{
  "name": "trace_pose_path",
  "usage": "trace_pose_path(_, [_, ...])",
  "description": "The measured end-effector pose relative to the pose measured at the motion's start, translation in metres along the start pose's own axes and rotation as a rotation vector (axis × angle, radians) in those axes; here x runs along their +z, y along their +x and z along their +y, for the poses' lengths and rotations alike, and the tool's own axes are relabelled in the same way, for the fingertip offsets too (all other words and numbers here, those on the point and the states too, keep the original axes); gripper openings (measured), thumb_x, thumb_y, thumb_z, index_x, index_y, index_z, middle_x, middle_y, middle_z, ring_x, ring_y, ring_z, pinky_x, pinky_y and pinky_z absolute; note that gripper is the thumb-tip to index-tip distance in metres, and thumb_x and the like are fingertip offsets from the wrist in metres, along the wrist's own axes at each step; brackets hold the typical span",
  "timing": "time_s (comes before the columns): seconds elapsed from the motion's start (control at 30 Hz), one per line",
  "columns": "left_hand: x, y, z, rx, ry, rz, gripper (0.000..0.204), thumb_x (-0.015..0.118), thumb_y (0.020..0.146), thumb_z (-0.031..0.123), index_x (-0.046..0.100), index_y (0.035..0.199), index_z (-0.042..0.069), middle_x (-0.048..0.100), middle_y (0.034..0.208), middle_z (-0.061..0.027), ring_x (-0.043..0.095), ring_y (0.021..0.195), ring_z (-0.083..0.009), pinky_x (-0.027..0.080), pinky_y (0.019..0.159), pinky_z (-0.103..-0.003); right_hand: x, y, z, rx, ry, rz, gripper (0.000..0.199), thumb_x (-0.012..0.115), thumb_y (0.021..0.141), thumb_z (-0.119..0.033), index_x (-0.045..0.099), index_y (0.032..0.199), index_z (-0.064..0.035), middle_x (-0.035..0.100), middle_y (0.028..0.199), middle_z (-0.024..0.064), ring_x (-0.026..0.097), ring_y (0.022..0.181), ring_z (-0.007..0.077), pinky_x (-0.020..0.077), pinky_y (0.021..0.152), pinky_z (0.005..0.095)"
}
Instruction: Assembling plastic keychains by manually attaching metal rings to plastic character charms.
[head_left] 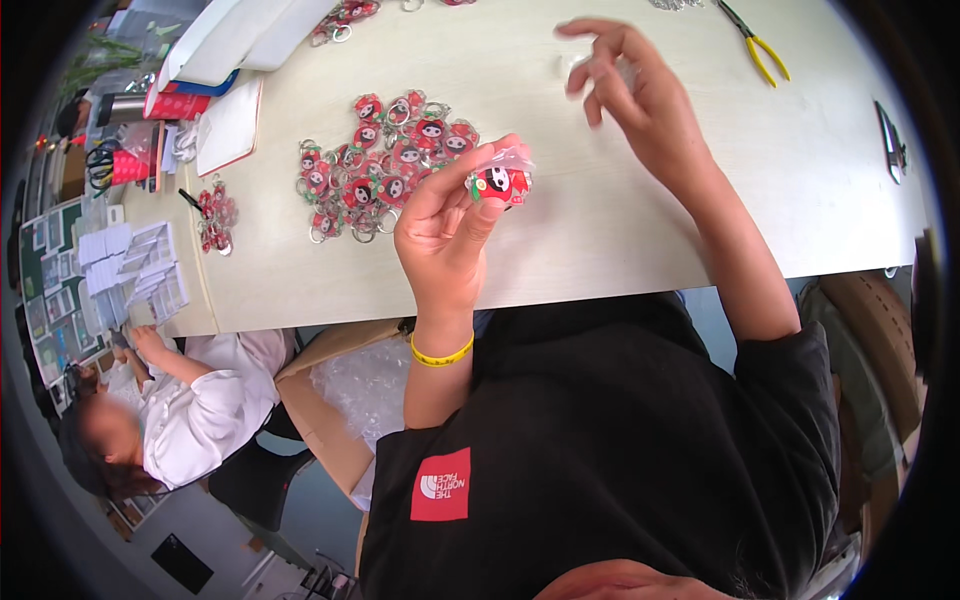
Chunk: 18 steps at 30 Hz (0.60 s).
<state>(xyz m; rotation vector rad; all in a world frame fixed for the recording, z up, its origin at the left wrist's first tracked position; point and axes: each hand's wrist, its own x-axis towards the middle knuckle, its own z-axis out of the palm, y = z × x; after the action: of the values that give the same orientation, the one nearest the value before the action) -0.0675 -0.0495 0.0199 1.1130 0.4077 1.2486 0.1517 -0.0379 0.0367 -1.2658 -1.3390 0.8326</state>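
Note:
My left hand (pixel 445 225) pinches a red acrylic charm (pixel 497 185) with a cartoon face and green edging. Clear plastic film (pixel 512 158) stands partly lifted along the charm's upper edge. My right hand (pixel 650 105) is raised over the table to the right, apart from the charm, its fingers bent and spread. A pale, see-through patch shows by those fingers, too blurred to name. Just left of my left hand lies a pile of similar red charms with metal rings (pixel 375 165).
Yellow-handled pliers (pixel 765 60) lie at the far right. More charms (pixel 215 215) sit near the table's left end, beside an open notebook (pixel 230 125). A cardboard box of clear plastic (pixel 365 385) stands below the table edge. A person in white (pixel 220 400) works at left.

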Motion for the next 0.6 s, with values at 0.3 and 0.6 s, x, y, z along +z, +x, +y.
trace_pose_path(0.3, [0.006,-0.007,-0.002,-0.145,0.179,0.060,0.037,0.066,0.090,0.007,0.056,0.123,-0.008,0.066,0.105,-0.0125,0.062,0.097,-0.0131,0.048,0.087,-0.025,0.034,-0.020,-0.009,-0.514,-0.215,-0.148,0.022,0.071,0.078,-0.001,0.052,0.089,-0.0022,0.057,0.104,0.0075,0.059,0.075,0.0198,0.0508,0.064,0.0310])
trace_pose_path(0.6, [0.012,0.010,0.003,-0.151,0.167,0.057,0.034,0.065,0.091,0.009,0.058,0.120,-0.007,0.067,0.101,-0.0096,0.062,0.092,-0.0107,0.048,0.084,-0.023,0.041,-0.013,-0.014,-0.567,-0.288,0.053,0.023,0.068,0.077,0.006,0.048,0.087,-0.0013,0.059,0.102,0.0086,0.058,0.068,0.0205,0.0506,0.059,0.0301])
